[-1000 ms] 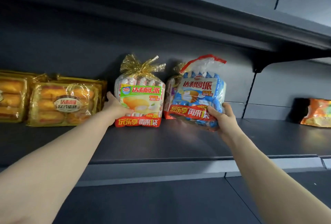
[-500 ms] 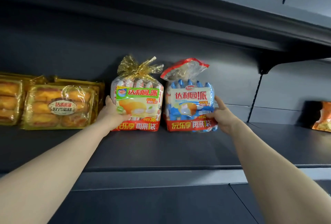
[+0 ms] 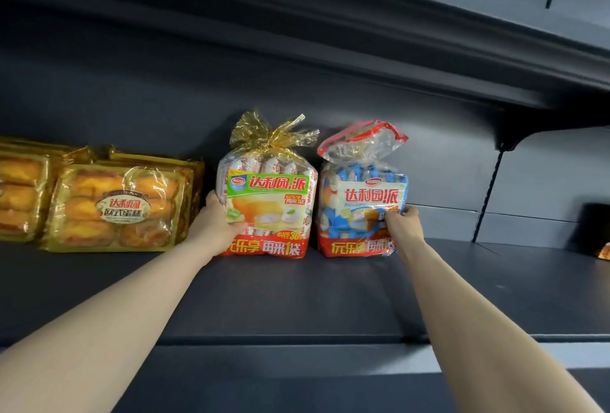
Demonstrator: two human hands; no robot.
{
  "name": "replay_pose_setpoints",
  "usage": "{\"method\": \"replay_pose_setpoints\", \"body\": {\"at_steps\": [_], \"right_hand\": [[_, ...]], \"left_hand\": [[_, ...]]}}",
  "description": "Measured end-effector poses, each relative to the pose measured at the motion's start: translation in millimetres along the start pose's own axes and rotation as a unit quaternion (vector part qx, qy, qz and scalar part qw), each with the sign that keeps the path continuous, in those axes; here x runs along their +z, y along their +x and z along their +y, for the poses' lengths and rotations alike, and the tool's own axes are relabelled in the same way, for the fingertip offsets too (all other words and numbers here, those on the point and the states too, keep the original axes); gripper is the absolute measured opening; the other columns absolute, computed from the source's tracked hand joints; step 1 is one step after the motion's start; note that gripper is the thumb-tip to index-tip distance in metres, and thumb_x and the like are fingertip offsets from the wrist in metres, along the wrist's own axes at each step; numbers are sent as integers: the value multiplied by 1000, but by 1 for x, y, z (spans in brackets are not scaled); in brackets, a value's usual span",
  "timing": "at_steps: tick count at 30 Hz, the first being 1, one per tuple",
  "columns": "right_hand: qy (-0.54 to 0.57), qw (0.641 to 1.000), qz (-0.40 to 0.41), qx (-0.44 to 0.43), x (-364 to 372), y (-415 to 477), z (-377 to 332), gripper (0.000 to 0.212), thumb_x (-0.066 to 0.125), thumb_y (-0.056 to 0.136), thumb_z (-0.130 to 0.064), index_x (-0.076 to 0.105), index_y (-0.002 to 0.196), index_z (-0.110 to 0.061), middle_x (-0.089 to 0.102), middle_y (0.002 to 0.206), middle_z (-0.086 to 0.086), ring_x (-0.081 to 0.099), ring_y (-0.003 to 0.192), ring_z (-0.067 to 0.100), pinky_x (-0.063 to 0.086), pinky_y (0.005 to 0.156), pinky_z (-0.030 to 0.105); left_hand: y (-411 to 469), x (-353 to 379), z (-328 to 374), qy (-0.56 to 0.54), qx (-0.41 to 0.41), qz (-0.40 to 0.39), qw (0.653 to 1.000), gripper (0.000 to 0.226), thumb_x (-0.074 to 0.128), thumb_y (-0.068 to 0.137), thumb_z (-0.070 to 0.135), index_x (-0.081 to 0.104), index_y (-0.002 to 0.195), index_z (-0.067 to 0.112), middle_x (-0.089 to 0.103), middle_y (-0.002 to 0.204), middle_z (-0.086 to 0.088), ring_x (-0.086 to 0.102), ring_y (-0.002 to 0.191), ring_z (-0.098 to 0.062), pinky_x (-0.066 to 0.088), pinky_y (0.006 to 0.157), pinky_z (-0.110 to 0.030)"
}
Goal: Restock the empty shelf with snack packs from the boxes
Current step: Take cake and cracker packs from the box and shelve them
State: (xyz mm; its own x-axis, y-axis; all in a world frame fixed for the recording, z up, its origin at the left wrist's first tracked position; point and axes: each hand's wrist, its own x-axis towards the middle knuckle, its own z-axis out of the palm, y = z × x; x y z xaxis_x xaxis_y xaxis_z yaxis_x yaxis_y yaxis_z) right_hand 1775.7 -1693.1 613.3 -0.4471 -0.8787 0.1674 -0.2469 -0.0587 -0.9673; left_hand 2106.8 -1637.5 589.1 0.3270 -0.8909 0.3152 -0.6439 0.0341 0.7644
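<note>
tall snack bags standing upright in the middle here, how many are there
2. The green-label bag stands on the left, gripped by the left hand; the blue bag stands just right of it, gripped by the right hand. Others could be hidden behind them.

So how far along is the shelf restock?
Done: yellow cake packs stand at the left of the shelf. In hand: the left hand grips the green-label bag, the right hand the blue bag, both upright. Left: filling the bare stretch on the right.

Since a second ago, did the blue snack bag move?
Yes. The blue snack bag dropped from tilted above the shelf deck to standing upright on it, beside the green-label bag, right hand gripping it.
</note>
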Motion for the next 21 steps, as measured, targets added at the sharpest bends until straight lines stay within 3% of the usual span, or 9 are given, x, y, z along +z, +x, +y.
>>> {"method": "replay_pose_setpoints", "body": {"at_steps": [5,10,15,21], "right_hand": [[-75,997,-3,-31,-6,-16,5,36,55,92,-6,47,126,-13,61,125,9,61,109,29,48,78,37],[-169,981,11,-100,-32,-49,10,48,54,97,-14,38,143,-13,48,141,13,55,121,33,45,86,37],[-242,947,-5,-212,-69,-97,10,47,51,100,-22,40,144,-13,45,145,12,53,125,30,43,96,39],[-263,914,-20,-308,-121,-163,18,40,51,99,-21,49,137,-13,52,136,11,60,110,32,45,86,37]], "left_hand": [[-6,-1,3,6,-24,-3,1000,80,73,88,29,23,149,16,55,133,-9,58,117,-30,53,92,-46],[-30,-8,20,23,-58,22,998,95,74,87,32,11,155,11,44,145,-17,51,127,-35,48,97,-46],[-85,-12,44,31,-19,63,997,70,71,88,34,35,145,14,51,137,-13,54,120,-34,48,91,-44],[-180,-4,78,-3,80,48,996,50,69,91,27,50,136,16,60,131,-6,57,118,-27,47,98,-40]]}}
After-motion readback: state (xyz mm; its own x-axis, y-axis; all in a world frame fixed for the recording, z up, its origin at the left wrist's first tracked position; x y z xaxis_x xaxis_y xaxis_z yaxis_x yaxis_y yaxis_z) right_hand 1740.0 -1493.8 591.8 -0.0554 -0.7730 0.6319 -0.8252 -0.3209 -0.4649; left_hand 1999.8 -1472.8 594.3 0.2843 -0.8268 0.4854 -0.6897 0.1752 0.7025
